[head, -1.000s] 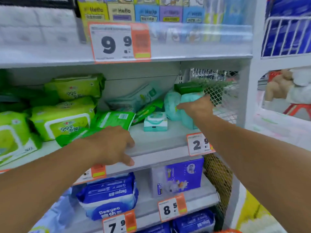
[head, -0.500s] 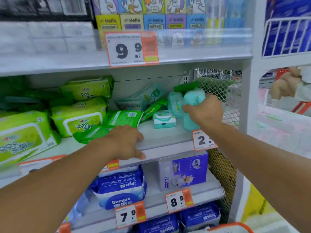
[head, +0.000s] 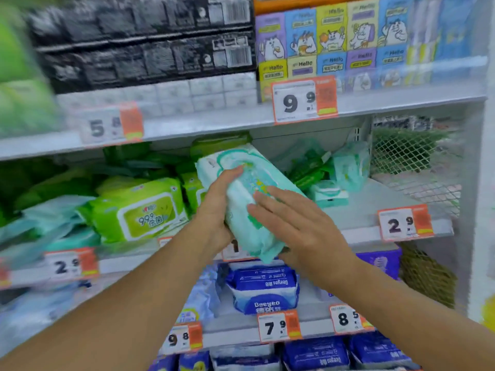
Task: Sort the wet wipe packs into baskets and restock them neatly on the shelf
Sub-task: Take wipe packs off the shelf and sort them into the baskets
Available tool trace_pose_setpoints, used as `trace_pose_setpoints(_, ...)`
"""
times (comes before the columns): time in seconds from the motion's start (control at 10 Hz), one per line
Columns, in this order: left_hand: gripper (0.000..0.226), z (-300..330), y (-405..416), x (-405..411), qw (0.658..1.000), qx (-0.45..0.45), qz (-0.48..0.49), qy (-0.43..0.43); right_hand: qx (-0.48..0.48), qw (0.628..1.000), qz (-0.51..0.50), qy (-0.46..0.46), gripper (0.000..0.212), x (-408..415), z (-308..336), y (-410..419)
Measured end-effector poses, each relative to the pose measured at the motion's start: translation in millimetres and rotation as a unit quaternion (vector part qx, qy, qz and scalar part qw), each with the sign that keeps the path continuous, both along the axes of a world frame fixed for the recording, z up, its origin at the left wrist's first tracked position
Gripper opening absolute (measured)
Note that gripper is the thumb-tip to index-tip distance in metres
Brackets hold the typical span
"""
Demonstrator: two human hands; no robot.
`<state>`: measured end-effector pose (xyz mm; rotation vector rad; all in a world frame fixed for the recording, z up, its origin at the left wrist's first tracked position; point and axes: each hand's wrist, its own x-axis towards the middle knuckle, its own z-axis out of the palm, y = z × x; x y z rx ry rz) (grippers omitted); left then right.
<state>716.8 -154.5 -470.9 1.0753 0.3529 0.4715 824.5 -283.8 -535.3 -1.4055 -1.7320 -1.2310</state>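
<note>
A mint-green wet wipe pack [head: 257, 170] is tilted in the air in front of the middle shelf [head: 375, 204]. My left hand [head: 214, 210] grips its left side, with fingers curled over its upper face. My right hand [head: 302, 231] lies on its right side with straight fingers, the thumb near the lower end. Lime-green wipe packs [head: 144, 210] are stacked on the shelf to the left. Dark green packs [head: 308, 167], a small mint pack [head: 329, 194] and another mint pack [head: 348, 167] lie behind on the right. No basket is in view.
A wire mesh panel [head: 412, 156] closes the shelf's right end. Blue packs [head: 265, 290] fill the shelf below, and tissue boxes [head: 332, 41] stand on the shelf above. Orange price tags [head: 404, 223] line the shelf edges. The left side is blurred.
My right hand pulled a mint pack from the shelf's right end toward the middle. My left hand left the shelf edge and took hold of the pack. The view shifted left.
</note>
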Motion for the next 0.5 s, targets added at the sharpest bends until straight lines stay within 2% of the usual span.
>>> trace_pose_setpoints(0.1, 0.041, -3, 8, -51, 0.999, 0.041, 0.034, 0.009, -0.04, 0.913, 0.137, 0.381, 0.106, -44, -4, 0)
trace_pose_setpoints(0.2, 0.044, -15, 5, -93, 0.993, 0.068, 0.069, 0.068, -0.219, 0.406, 0.355, 0.813, 0.09, -70, 2, 7)
trace_pose_setpoints(0.3, 0.039, -30, -3, -112, 0.994, 0.065, 0.041, 0.072, -0.361, 0.407, 0.356, 0.76, 0.071, -82, -4, 5)
trace_pose_setpoints(0.4, 0.046, -43, -12, -127, 0.991, 0.079, 0.027, 0.101, -0.403, 0.462, 0.296, 0.732, 0.054, -94, -5, -10)
trace_pose_setpoints(0.5, 0.05, -52, -15, -131, 0.983, 0.117, 0.046, 0.133, -0.417, 0.462, 0.277, 0.732, 0.052, -89, -9, -21)
